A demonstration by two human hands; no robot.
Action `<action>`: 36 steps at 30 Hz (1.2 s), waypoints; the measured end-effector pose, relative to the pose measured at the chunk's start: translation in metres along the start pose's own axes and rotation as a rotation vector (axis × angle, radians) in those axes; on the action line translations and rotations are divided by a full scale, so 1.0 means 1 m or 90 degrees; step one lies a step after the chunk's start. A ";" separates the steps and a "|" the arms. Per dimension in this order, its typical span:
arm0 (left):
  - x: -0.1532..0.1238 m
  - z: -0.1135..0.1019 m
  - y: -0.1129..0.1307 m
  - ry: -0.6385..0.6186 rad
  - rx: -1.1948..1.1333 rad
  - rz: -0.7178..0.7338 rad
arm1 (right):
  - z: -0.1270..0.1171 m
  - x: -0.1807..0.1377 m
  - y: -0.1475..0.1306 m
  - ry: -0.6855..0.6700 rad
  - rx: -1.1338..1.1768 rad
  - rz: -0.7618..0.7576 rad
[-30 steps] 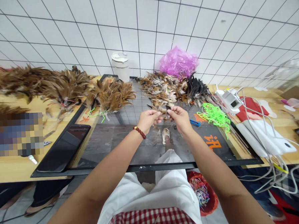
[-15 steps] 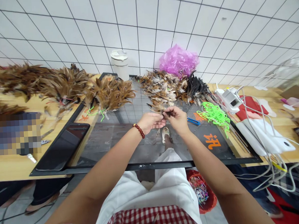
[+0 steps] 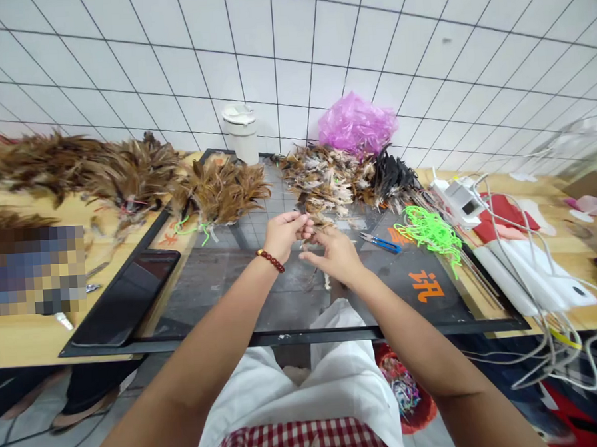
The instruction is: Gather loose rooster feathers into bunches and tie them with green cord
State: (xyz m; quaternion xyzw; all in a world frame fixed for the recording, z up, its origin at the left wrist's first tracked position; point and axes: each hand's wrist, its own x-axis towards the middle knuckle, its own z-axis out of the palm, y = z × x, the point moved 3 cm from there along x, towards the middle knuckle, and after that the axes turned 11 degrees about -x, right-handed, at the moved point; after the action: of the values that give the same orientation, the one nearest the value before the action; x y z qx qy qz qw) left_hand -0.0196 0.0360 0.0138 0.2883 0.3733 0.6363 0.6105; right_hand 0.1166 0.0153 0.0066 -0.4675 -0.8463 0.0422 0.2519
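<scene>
centre: left hand (image 3: 285, 232) pinches, contents unclear | right hand (image 3: 339, 253) beside it, thumb spread wide | feathers (image 3: 329, 185) lie just above | snips (image 3: 383, 243) right of centre

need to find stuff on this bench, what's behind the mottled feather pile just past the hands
Behind the mottled feather pile, toward its right, sits a crumpled pink plastic bag, with the tiled wall beyond. The bag's base and anything lying low there are hidden.
</scene>
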 end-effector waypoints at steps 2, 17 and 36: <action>0.000 -0.001 -0.001 0.017 0.004 0.014 | 0.005 0.001 -0.004 -0.023 -0.021 -0.031; -0.009 0.007 -0.011 -0.033 0.151 -0.121 | -0.026 0.000 0.017 0.060 -0.282 -0.078; -0.011 0.010 -0.021 -0.102 0.185 -0.182 | -0.034 -0.002 0.018 0.129 -0.235 -0.054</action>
State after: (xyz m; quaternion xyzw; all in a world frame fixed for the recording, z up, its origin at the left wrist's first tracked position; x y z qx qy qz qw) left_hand 0.0012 0.0258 0.0024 0.3669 0.4483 0.4580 0.6742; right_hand 0.1471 0.0179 0.0303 -0.4712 -0.8292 -0.1712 0.2471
